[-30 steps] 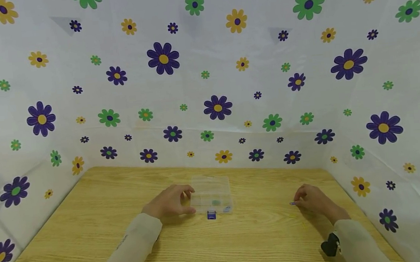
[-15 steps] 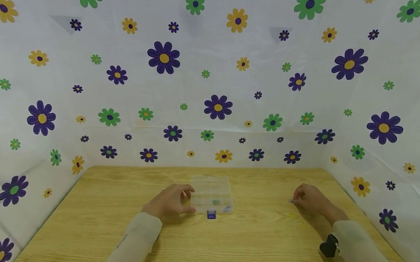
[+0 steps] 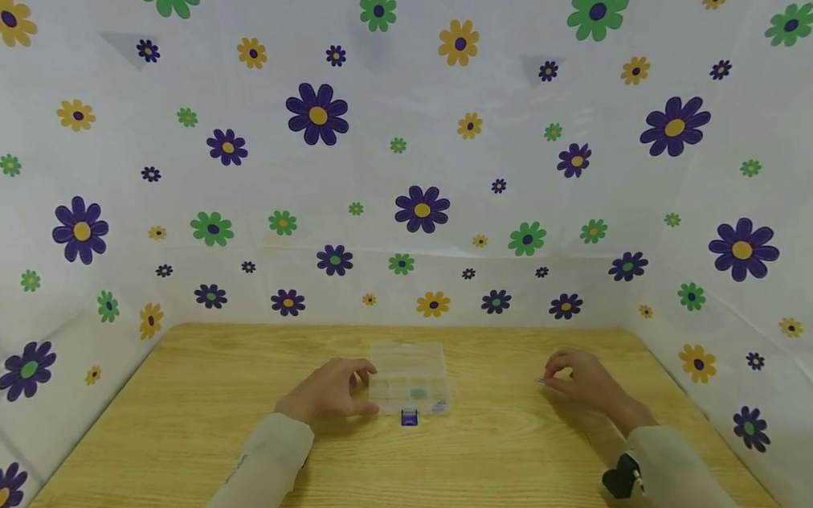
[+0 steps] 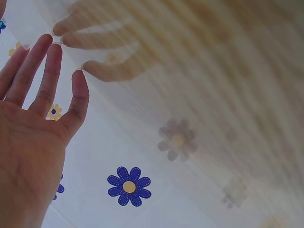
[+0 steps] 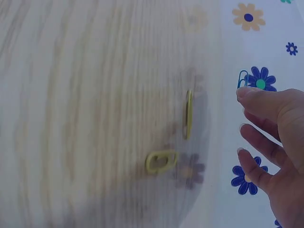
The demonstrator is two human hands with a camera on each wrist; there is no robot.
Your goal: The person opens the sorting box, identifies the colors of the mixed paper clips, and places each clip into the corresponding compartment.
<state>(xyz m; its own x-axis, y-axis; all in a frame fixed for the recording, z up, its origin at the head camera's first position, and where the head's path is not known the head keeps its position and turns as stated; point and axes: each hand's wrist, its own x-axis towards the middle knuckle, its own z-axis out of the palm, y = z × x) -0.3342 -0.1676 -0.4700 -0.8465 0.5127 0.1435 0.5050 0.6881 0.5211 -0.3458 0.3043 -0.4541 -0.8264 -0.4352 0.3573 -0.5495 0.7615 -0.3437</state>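
A clear plastic compartment box (image 3: 389, 386) lies with its lid (image 3: 407, 357) tipped back and a blue latch (image 3: 409, 417) at its front. Inside sit a small green bunch (image 3: 418, 393) and a small blue bunch (image 3: 439, 405). My left hand (image 3: 327, 390) touches the box's left edge with thumb and index finger; its other fingertips rest on the tabletop in the left wrist view. Right of the box, my right hand (image 3: 585, 383) pinches a blue paper clip (image 5: 242, 78) between thumb and index finger, the remaining fingers loosely bent.
Two yellow paper clips, one seen edge-on (image 5: 188, 114) and one lying flat (image 5: 161, 162), are on the glossy wooden table (image 3: 426, 478) near my right hand. White flowered cloth (image 3: 370, 168) hangs around the back and sides.
My right hand has lifted the blue paper clip and carried it left toward the box, away from the yellow clips. My left hand and the box have stayed in place.
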